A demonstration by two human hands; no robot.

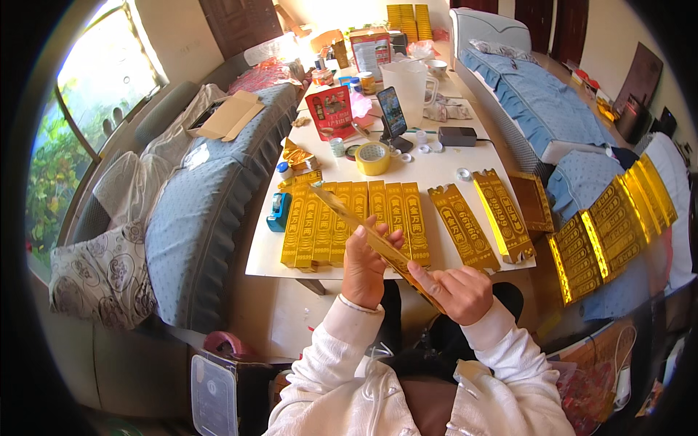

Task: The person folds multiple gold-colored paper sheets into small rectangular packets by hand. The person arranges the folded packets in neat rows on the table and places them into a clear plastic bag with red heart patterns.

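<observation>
Both hands hold a narrow gold cardboard strip [384, 246] tilted in front of my body, above the table's near edge. My left hand [366, 267] grips it near its middle, thumb on the near side and fingers behind. At its lower end, my right hand [455, 291] pinches the strip with the index finger laid along it. Beyond my hands stands a row of several gold printed boxes [349, 240], side by side. To their right lie a flattened gold carton [463, 229] and a partly folded gold carton [503, 218].
On the white table [305, 122] are a yellow tape roll [372, 158], a blue tape dispenser [278, 211], a phone on a stand [391, 111], a red pouch [331, 111] and a clear pitcher [403, 90]. Gold printed sheets [605, 234] rest at right. Sofas [191, 234] flank the table.
</observation>
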